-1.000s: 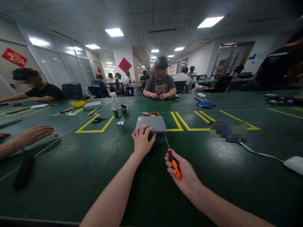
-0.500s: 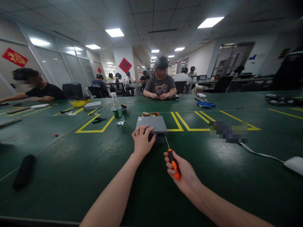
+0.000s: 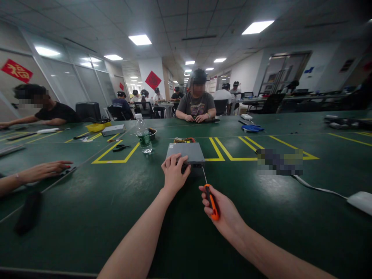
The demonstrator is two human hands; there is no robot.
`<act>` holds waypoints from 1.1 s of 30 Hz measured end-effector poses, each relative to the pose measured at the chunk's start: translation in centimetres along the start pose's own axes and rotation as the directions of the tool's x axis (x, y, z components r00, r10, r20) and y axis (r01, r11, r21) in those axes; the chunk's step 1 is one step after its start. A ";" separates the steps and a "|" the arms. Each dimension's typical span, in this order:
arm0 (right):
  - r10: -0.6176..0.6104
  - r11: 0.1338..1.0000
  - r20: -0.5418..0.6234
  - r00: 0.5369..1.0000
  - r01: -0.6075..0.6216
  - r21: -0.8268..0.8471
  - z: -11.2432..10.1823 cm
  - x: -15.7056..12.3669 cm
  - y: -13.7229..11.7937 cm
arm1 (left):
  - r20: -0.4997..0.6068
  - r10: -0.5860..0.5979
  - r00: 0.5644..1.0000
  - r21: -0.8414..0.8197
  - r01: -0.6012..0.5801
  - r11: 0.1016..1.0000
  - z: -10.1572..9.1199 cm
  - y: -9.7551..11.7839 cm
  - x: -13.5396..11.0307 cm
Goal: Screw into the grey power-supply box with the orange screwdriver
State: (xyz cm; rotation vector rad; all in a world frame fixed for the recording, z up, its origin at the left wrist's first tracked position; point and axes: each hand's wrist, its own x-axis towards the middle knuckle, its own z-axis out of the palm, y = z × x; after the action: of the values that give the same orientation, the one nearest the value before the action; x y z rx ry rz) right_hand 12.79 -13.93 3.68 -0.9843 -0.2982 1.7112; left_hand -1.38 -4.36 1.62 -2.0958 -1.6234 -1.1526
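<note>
A flat grey metal box (image 3: 186, 152) lies on the green table (image 3: 87, 217) in front of me, with coloured wires (image 3: 185, 140) at its far end. My left hand (image 3: 174, 174) rests on the box's near left corner, fingers curled over its edge. My right hand (image 3: 223, 215) is closed round the orange and black handle of a screwdriver (image 3: 210, 197). The thin shaft points up and away, with its tip at the box's near right corner.
A water bottle (image 3: 143, 135) stands left of the box, with black scissors (image 3: 122, 147) and a bowl (image 3: 152, 133) nearby. A white device with a cable (image 3: 360, 201) lies at the right. Another person's hand (image 3: 46, 169) reaches in from the left. Several people sit at the tables beyond.
My right hand has shifted slightly left with the screwdriver. The other person's hand at the left went out of view and has come back in over the table. My left hand has stayed put.
</note>
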 end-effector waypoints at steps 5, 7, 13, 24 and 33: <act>-0.040 0.999 -0.019 0.999 0.040 0.005 -0.2 0.1 0.0 | 0.004 -0.004 1.000 0.001 0.004 1.000 0.0 0.0 0.0; -0.022 1.000 -0.004 1.000 0.022 0.003 -0.4 0.1 0.0 | 0.011 -0.009 1.000 0.004 0.009 1.000 -0.1 0.0 0.0; 0.014 1.000 0.039 0.999 -0.014 -0.010 -0.4 0.2 0.4 | 0.010 -0.005 1.000 -0.001 0.005 1.000 -0.1 0.0 0.0; 0.011 0.994 0.094 0.995 0.000 -0.110 -0.4 0.6 1.6 | 0.001 0.003 1.000 -0.002 -0.003 1.000 -0.1 0.0 -0.1; 0.022 0.987 0.122 0.992 -0.002 -0.159 0.5 0.7 1.9 | -0.013 0.004 1.000 0.007 -0.004 1.000 0.0 0.0 -0.1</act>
State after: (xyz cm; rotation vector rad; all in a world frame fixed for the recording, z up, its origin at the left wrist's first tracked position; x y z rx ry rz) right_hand 11.10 -13.95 2.45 -0.9976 -0.5168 1.7838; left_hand -1.37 -4.42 1.54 -2.0820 -1.6140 -1.1556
